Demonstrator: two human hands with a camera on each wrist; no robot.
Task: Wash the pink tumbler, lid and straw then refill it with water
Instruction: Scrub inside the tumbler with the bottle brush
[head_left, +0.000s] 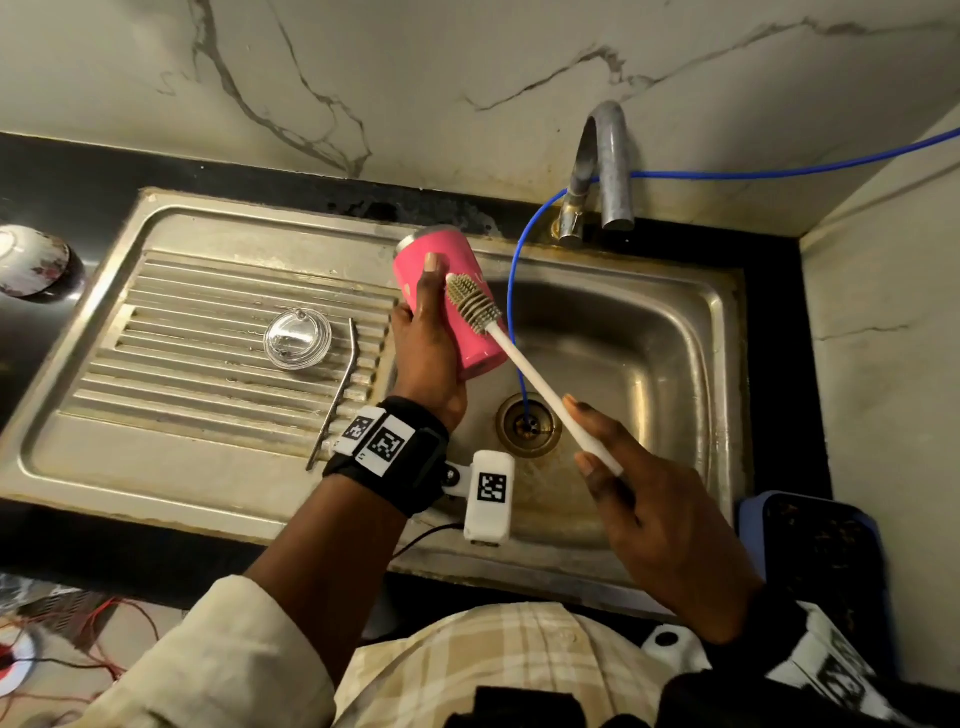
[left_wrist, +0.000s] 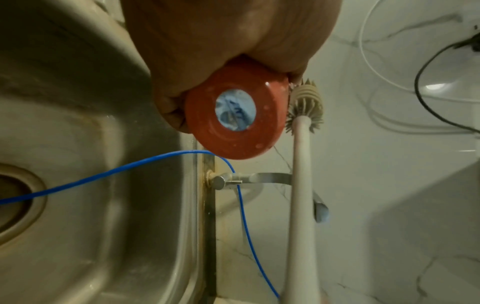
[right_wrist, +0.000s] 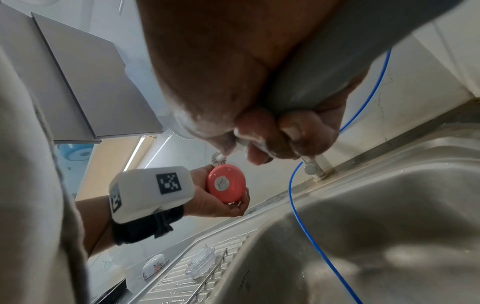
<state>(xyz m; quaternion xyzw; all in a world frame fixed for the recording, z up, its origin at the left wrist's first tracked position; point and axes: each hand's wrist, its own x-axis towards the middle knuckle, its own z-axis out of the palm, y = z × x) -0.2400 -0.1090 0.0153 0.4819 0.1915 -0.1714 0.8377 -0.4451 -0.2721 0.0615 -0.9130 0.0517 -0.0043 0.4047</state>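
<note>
— From the head view, where is the tumbler?

— The pink tumbler (head_left: 451, 306) lies tilted in the left hand (head_left: 426, 358), above the edge between drainboard and sink (head_left: 649, 332) basin. The fingers wrap its side, the thumb lying along the pink wall. The right hand (head_left: 654, 514) is curled round the white handle of a bottle brush (head_left: 524, 364), whose bristled head rests against the tumbler's outside, just beside the thumb. The clear lid (head_left: 297, 339) and the metal straw (head_left: 337, 395) lie on the drainboard, apart from both hands.

— And the left wrist view?

— The tumbler's base (left_wrist: 233, 121), with a pale sticker, faces the camera; the left hand's palm (left_wrist: 207, 41) clamps it from above. The brush head (left_wrist: 306, 102) touches its right side. A blue tube (left_wrist: 130, 170) runs to the drain.

— The right wrist view?

— The right hand's fingers (right_wrist: 298, 131) are closed tight on the handle. Farther off, the left hand (right_wrist: 215, 197) cradles the tumbler (right_wrist: 226, 186), brush head (right_wrist: 219, 158) at its upper edge. Lid (right_wrist: 201, 262) and straw (right_wrist: 210, 273) sit on the drainboard below.
</note>
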